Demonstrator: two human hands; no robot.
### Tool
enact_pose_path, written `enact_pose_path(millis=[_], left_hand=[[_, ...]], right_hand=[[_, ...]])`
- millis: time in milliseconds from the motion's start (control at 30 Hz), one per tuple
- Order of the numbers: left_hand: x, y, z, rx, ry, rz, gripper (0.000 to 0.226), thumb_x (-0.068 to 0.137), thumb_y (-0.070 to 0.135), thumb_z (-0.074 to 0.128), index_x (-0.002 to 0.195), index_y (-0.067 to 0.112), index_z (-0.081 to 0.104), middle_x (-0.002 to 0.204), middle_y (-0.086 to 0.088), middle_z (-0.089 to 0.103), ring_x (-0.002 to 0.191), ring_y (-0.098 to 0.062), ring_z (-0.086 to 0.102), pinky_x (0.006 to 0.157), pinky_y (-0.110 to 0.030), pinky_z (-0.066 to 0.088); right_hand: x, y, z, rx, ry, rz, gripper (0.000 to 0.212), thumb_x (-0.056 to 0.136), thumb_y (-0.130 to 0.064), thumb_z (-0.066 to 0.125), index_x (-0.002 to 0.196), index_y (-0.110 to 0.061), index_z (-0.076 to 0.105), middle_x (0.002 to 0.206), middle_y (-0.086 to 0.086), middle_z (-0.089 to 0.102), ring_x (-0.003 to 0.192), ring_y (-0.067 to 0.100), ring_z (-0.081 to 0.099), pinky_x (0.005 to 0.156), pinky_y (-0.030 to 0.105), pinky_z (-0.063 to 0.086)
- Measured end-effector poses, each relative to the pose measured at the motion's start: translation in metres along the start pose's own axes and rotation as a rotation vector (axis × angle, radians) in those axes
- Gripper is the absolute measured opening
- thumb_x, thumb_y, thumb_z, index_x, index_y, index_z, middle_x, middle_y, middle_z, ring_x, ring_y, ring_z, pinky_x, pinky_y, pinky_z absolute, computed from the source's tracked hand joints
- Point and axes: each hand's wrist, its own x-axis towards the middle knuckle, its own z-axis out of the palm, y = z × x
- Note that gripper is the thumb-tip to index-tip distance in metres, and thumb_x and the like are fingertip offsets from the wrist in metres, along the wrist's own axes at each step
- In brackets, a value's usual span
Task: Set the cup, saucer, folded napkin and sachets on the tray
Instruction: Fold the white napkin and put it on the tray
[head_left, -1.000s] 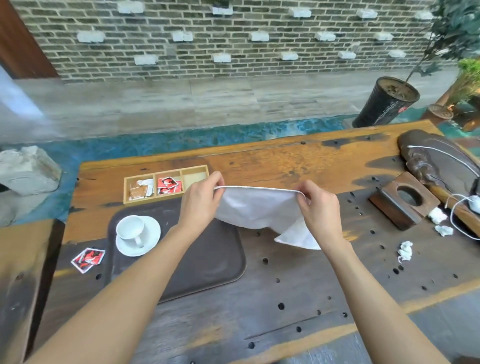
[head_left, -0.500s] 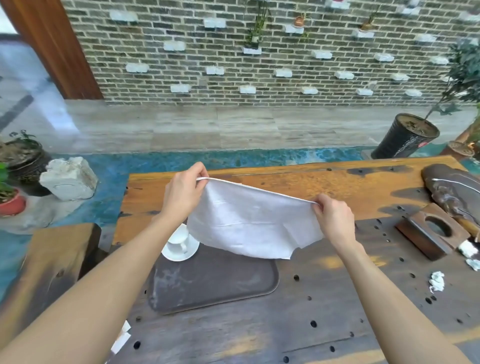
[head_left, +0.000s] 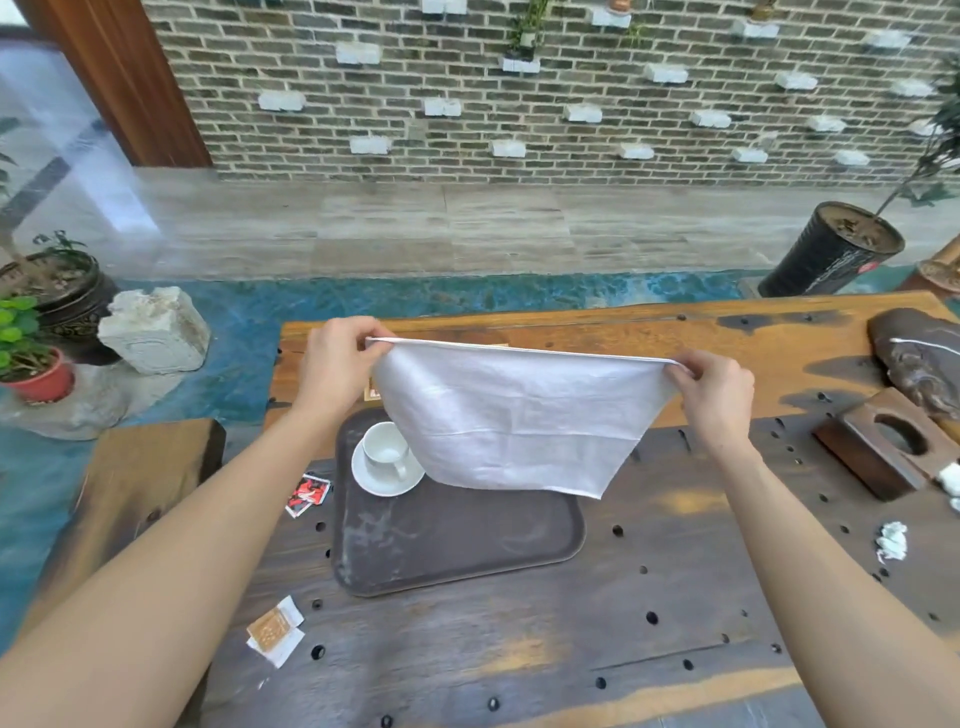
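Note:
A white napkin (head_left: 514, 415) hangs spread in the air above the table, folded over along its top edge. My left hand (head_left: 337, 364) pinches its top left corner and my right hand (head_left: 714, 389) pinches its top right corner. Below it lies a dark brown tray (head_left: 457, 540). A white cup (head_left: 385, 448) stands on a white saucer (head_left: 382, 480) at the tray's far left corner. Red sachets (head_left: 307, 493) lie on the table left of the tray. Brown and white sachets (head_left: 274, 629) lie near the table's front left. The napkin hides the wooden sachet box.
A wooden block with a round hole (head_left: 883, 447) sits at the right, with crumpled white paper bits (head_left: 892, 540) near it. A dark carved wood piece (head_left: 919, 358) lies at the far right. The table top (head_left: 597, 649) has several holes. A wooden bench (head_left: 135, 483) stands at the left.
Both hands have pulled apart and lifted, stretching the napkin wider and flatter above the tray. The view has shifted, so the table sits further right and lower.

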Motion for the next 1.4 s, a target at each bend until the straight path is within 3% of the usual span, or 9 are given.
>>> enact_pose_path(millis=[133, 233, 433, 567, 633, 867, 1067, 1200, 1400], left_hand=[[0.016, -0.003, -0.002, -0.093, 0.037, -0.054, 0.015, 0.086, 0.018, 0.072, 0.094, 0.022, 0.084, 0.092, 0.001, 0.081, 0.094, -0.018, 0.072, 0.084, -0.034, 0.055], [0.027, 0.001, -0.001, -0.18, 0.07, -0.123, 0.017, 0.085, 0.016, 0.072, 0.093, 0.024, 0.084, 0.086, 0.002, 0.08, 0.076, -0.018, 0.073, 0.076, -0.037, 0.061], [0.052, 0.025, 0.002, -0.325, 0.105, -0.137, 0.034, 0.087, 0.011, 0.074, 0.073, 0.041, 0.079, 0.074, 0.013, 0.078, 0.063, -0.013, 0.075, 0.059, -0.017, 0.056], [0.06, 0.039, 0.008, -0.373, 0.151, -0.135, 0.025, 0.086, 0.01, 0.076, 0.081, 0.033, 0.082, 0.08, 0.003, 0.08, 0.067, -0.015, 0.075, 0.075, -0.031, 0.062], [0.056, 0.043, 0.01, -0.387, 0.154, -0.126, 0.026, 0.085, 0.011, 0.076, 0.08, 0.036, 0.082, 0.08, 0.005, 0.08, 0.07, -0.013, 0.076, 0.074, -0.027, 0.061], [0.01, 0.037, 0.022, -0.448, 0.092, -0.148, 0.024, 0.087, 0.005, 0.077, 0.083, 0.028, 0.082, 0.078, 0.01, 0.08, 0.072, -0.006, 0.074, 0.068, -0.012, 0.055], [-0.038, 0.004, 0.047, -0.477, -0.022, -0.291, 0.009, 0.088, 0.005, 0.076, 0.094, 0.01, 0.08, 0.083, -0.003, 0.08, 0.069, -0.01, 0.073, 0.07, -0.015, 0.057], [-0.062, -0.016, 0.065, -0.455, -0.104, -0.355, 0.013, 0.089, 0.003, 0.074, 0.101, 0.0, 0.078, 0.092, -0.016, 0.077, 0.076, -0.024, 0.072, 0.077, -0.025, 0.059], [-0.088, -0.04, 0.087, -0.425, -0.153, -0.454, 0.007, 0.088, 0.004, 0.075, 0.091, 0.01, 0.079, 0.09, -0.016, 0.076, 0.072, -0.028, 0.07, 0.057, -0.013, 0.057]], right_hand=[[0.024, -0.002, 0.002, 0.154, -0.041, 0.025, 0.014, 0.089, -0.017, 0.065, 0.087, -0.018, 0.079, 0.072, -0.004, 0.074, 0.069, 0.013, 0.072, 0.076, 0.036, 0.061], [0.049, -0.005, 0.002, 0.221, -0.047, 0.035, 0.013, 0.087, -0.019, 0.066, 0.083, -0.023, 0.077, 0.071, -0.008, 0.075, 0.078, 0.017, 0.074, 0.072, 0.017, 0.05], [0.11, -0.01, -0.01, 0.385, -0.034, 0.007, 0.01, 0.089, -0.021, 0.069, 0.085, -0.022, 0.078, 0.078, -0.002, 0.078, 0.08, 0.013, 0.077, 0.074, 0.017, 0.056], [0.139, -0.002, -0.014, 0.475, -0.042, 0.01, 0.01, 0.087, -0.025, 0.072, 0.09, -0.019, 0.079, 0.084, -0.001, 0.079, 0.086, 0.015, 0.078, 0.083, 0.031, 0.061], [0.145, 0.007, -0.017, 0.506, -0.062, 0.01, 0.013, 0.087, -0.026, 0.073, 0.094, -0.017, 0.08, 0.086, 0.0, 0.08, 0.087, 0.017, 0.078, 0.085, 0.035, 0.062], [0.113, 0.055, -0.017, 0.603, -0.245, -0.005, 0.005, 0.087, -0.017, 0.08, 0.088, -0.021, 0.079, 0.08, -0.004, 0.08, 0.08, 0.014, 0.078, 0.071, 0.014, 0.059], [0.056, 0.107, 0.003, 0.574, -0.423, 0.092, 0.004, 0.089, -0.009, 0.077, 0.093, -0.009, 0.078, 0.089, 0.014, 0.08, 0.085, 0.025, 0.079, 0.086, 0.037, 0.061], [0.021, 0.134, 0.011, 0.535, -0.491, 0.181, 0.009, 0.089, -0.009, 0.077, 0.097, -0.004, 0.076, 0.095, 0.021, 0.078, 0.084, 0.024, 0.074, 0.077, 0.023, 0.061], [-0.011, 0.159, 0.014, 0.556, -0.666, 0.298, 0.01, 0.092, -0.009, 0.075, 0.099, -0.002, 0.077, 0.098, 0.024, 0.078, 0.083, 0.03, 0.077, 0.093, 0.041, 0.061]])
